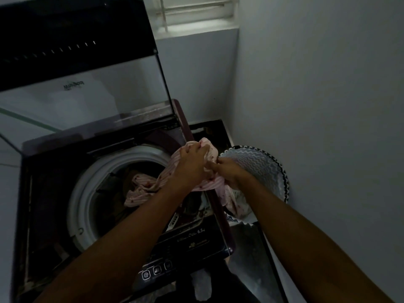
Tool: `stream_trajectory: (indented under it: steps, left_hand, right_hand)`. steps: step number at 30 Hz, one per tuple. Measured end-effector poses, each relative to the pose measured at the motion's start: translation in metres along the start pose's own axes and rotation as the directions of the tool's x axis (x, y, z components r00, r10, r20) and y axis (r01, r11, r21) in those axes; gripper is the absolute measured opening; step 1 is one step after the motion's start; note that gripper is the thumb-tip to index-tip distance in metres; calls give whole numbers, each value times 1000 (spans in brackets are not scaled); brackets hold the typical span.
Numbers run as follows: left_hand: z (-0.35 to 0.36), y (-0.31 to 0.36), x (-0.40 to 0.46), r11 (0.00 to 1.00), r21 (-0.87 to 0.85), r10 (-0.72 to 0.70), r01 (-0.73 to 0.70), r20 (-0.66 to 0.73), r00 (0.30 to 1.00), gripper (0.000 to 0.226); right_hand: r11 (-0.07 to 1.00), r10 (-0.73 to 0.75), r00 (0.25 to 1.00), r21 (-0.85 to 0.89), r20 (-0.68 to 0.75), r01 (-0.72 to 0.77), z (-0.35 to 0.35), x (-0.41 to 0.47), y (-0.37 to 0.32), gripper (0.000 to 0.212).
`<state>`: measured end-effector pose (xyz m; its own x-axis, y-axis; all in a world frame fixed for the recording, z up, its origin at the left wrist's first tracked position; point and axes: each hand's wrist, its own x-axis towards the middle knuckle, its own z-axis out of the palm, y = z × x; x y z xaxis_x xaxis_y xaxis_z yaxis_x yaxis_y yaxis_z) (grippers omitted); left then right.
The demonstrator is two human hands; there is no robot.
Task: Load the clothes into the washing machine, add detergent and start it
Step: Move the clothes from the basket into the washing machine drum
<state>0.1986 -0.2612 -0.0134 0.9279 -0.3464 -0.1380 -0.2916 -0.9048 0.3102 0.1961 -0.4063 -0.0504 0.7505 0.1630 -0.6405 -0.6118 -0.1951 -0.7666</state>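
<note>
Two hands at centre frame, both gripping one pink striped garment (207, 186); left hand (192, 162) has its fingers curled round a bunch of the cloth near the machine's right rim; right hand (227, 171) pinches the same cloth just beside it, over the edge of the laundry basket (273, 169); the garment spans the two, one end trailing down into the drum (91, 186) at centre left, the other hanging into the basket at centre right. One top-loading washing machine (43, 215), lid (76, 62) raised upright at upper left; dark clothes already lie in the drum beneath the pink cloth, count not readable in the gloom. Step in hand, as I judge it: loading, with this piece mid-transfer from basket to drum. Next move likely calls for lifting the trailing end clear of the basket rim and the machine's side edge, then letting go over the opening so nothing drapes on the rim. One control panel (175, 254) at lower centre, three round buttons visible; no detergent container seen; one window (196, 9) at top.
</note>
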Motion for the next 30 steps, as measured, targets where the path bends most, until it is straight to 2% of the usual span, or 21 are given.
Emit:
stream_trajectory:
  steps: [2, 4, 7, 11, 13, 17, 23, 26, 30]
  left_hand:
    - [0, -4, -2, 993, -108, -41, 40, -9, 999, 95]
    - [-2, -12, -6, 960, -275, -69, 59, -29, 997, 97]
    - [-9, -24, -17, 887, -457, -112, 69, -69, 991, 88]
    - [-23, -45, -33, 827, -556, -196, 90, -135, 971, 76]
    - [-32, -62, -45, 813, -573, -231, 106, -150, 961, 74]
    - [-50, -98, -72, 808, -572, -296, 144, -182, 938, 68]
    - [-62, -159, -129, 784, -577, -409, 227, -206, 889, 58]
    - [-58, -185, -151, 781, -554, -456, 288, -192, 869, 65]
    - [-40, -213, -168, 760, -520, -510, 390, -104, 854, 76]
  right_hand:
    - [997, -70, 996, 34, -52, 72, 2, 0, -14, 25]
    - [988, -149, 984, -50, -100, 145, 9, -2, -30, 12]
    - [945, -275, 952, -219, -135, 243, 27, -8, -53, 15]
    - [881, -391, 913, -333, -114, 335, 58, -6, -73, 12]
    - [856, -431, 898, -354, -89, 375, 80, -5, -83, 18]
    - [845, -460, 888, -316, -20, 431, 128, 2, -93, 17]
    - [878, -423, 904, -215, 69, 427, 214, 11, -86, 20]
    - [903, -369, 921, -183, 128, 387, 251, 15, -76, 21]
    - [912, -311, 936, -226, 167, 343, 281, 23, -57, 23]
